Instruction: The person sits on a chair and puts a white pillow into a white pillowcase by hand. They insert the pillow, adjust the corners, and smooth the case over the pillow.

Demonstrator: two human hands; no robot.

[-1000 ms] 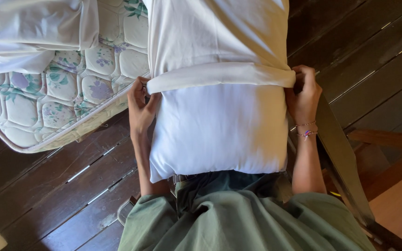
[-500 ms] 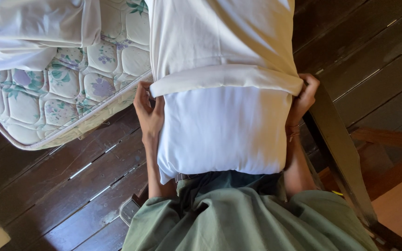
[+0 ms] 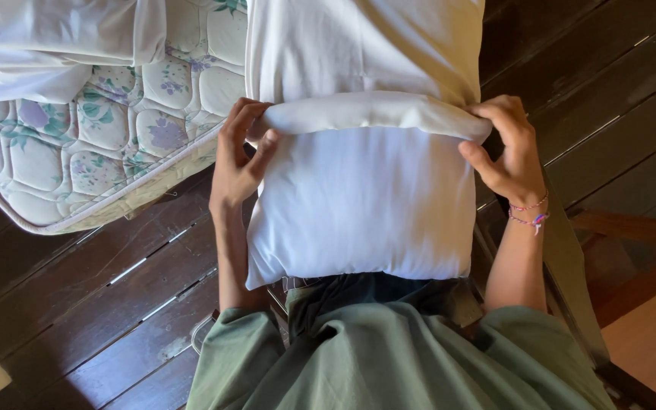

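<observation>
A white pillow (image 3: 362, 216) stands upright against my body, its lower end resting near my waist. A white pillowcase (image 3: 358, 53) covers its upper part, and the case's rolled hem (image 3: 373, 115) runs across the pillow. My left hand (image 3: 238, 156) pinches the hem at the pillow's left edge. My right hand (image 3: 504, 148), with thin bracelets on the wrist, grips the hem at the right edge. Both arms come up from my green shirt (image 3: 389, 364).
A quilted floral mattress (image 3: 108, 144) lies at the upper left, with a white sheet (image 3: 39, 42) bunched on it. Dark wooden floorboards (image 3: 77, 304) run underneath. A wooden piece of furniture (image 3: 632, 250) stands at the right.
Both hands have moved up the pillow's sides with the pillowcase hem, so more bare pillow shows below it. The view has shifted slightly.
</observation>
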